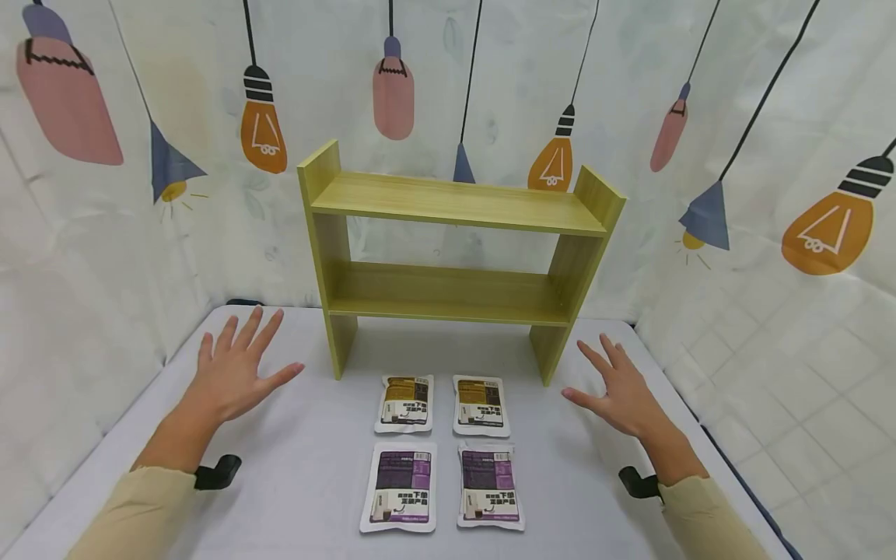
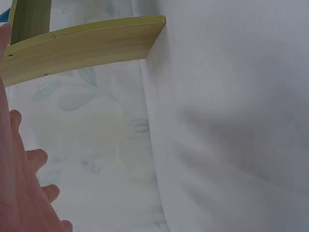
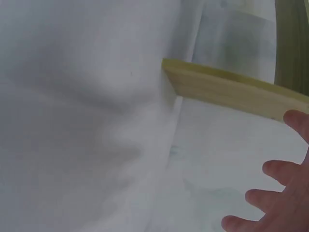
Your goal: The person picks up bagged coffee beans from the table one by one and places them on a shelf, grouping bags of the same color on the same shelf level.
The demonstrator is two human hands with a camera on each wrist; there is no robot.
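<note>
Nearest me are my two cream sleeves (image 1: 140,513), with a small black piece (image 1: 218,472) sticking out inward at my left wrist and a matching black fitting (image 1: 638,483) at my right. Between my forearms, on the white desk (image 1: 301,498), lie two purple-labelled pouches, the left one (image 1: 399,488) and the right one (image 1: 491,486), side by side with a gap and closest of the four to my edge. Just beyond them, toward the far edge, lie two smaller gold-labelled pouches, again a left (image 1: 404,404) and a right (image 1: 481,406), each lined up with the purple one in front.

My left hand (image 1: 231,377) hangs over the desk near its left edge, fingers straight and fanned, thumb out toward the shelf; I grip nothing with it. My right hand (image 1: 621,395) hangs near the right edge, fingers spread and thumb pointing inward, just as free. Both cast soft shadows on the desk.

Past the gold pouches, the greenish-yellow wooden shelf (image 1: 448,292) stands upright near the far edge, midway between the far corners. It has two boards between two side panels, which rise above the upper board. Behind it hangs a pale cloth wall (image 1: 315,93) printed with orange bulbs (image 1: 264,136), pink lamps (image 1: 394,97) and blue lampshades (image 1: 708,214).
</note>
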